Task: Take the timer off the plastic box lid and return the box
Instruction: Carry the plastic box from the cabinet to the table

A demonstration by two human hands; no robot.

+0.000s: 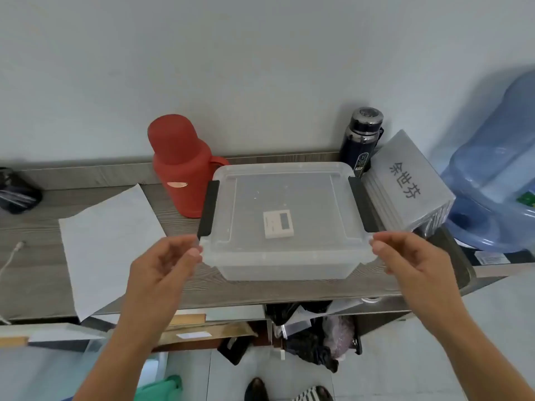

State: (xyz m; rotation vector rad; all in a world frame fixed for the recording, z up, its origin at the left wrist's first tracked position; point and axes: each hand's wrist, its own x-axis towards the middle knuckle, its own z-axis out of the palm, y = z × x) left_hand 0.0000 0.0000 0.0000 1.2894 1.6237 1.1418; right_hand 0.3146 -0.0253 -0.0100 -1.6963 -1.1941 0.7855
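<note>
I had my left hand (166, 263) and right hand (405, 256) half-curled, empty, fingertips at the plastic box's (285, 264) near corners, mid-frame. The timer (278, 224) sat on the lid (285, 198), so nothing was done yet, I'd say.

left hand (165, 264), right hand (411, 256), hands extended, fingers curled

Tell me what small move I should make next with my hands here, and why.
Probably reach your right hand in and lift the timer off the lid. It lies flat there, untouched, while both hands sit at the box's near corners, the left hand able to steady it.
</note>
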